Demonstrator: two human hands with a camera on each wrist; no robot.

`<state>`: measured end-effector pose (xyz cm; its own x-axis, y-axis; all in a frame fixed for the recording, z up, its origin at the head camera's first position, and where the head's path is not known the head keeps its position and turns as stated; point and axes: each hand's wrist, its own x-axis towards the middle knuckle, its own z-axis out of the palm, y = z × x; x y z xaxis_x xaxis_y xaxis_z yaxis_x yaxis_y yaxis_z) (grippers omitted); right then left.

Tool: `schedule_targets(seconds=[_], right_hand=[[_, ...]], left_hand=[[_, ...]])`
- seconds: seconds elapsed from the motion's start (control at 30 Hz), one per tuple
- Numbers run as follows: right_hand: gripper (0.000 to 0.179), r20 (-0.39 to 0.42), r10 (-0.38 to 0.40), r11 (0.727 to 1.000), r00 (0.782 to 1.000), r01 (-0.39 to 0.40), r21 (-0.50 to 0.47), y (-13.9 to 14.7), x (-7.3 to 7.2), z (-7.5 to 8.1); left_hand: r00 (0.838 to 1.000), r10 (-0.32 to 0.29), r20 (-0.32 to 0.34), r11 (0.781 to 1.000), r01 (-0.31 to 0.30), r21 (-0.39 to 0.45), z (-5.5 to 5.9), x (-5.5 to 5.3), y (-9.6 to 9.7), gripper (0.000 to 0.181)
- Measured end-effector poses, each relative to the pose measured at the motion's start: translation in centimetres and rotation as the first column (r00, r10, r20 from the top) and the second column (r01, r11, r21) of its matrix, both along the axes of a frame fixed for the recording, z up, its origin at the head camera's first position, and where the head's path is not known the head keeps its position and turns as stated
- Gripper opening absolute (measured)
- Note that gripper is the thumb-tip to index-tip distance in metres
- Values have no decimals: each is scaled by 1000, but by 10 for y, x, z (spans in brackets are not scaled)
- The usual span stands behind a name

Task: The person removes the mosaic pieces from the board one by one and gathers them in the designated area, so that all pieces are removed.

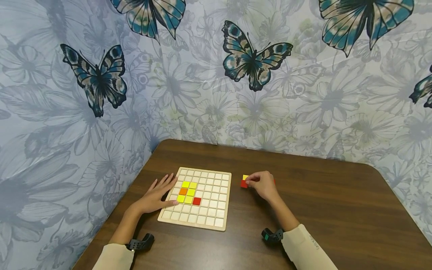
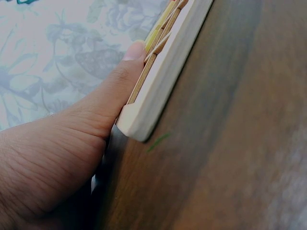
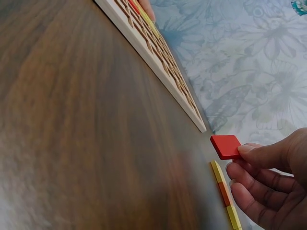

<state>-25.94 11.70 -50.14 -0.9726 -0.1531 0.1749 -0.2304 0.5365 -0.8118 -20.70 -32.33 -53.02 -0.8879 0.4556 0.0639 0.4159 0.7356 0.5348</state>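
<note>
My left hand (image 1: 153, 198) lies spread along the left side of a square wooden grid board (image 1: 228, 198), fingers and thumb reaching onto its edge. In the left wrist view the thumb (image 2: 134, 52) rests over the board's rim. Within the grid sit several yellow tiles (image 1: 191, 192), an orange tile (image 1: 183, 191) and a red tile (image 1: 197, 201); the other squares are cream. To the right of the board, my right hand (image 1: 264, 184) pinches a red square tile (image 3: 225, 146) between thumb and fingers, raised above the tabletop.
Beneath the right hand, a row of loose tiles lies on the brown wooden table (image 1: 320, 198), including an orange tile (image 3: 224, 194) between yellow ones. A wall covering with butterflies (image 1: 254, 62) borders the table's far and left sides. Each wrist wears a black band (image 1: 141, 243).
</note>
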Motion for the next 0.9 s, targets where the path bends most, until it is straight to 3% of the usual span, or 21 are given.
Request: schedule_targets(seconds=[0.53, 0.9], right_hand=[[7, 56, -48, 999, 997, 47, 13, 2, -5, -6], [9, 38, -54, 998, 998, 53, 27, 1, -5, -10]], left_hand=[[1000, 0, 18, 1000, 0, 1, 0, -2, -1, 95], [1000, -4, 2, 1000, 4, 1, 1, -1, 0, 95]])
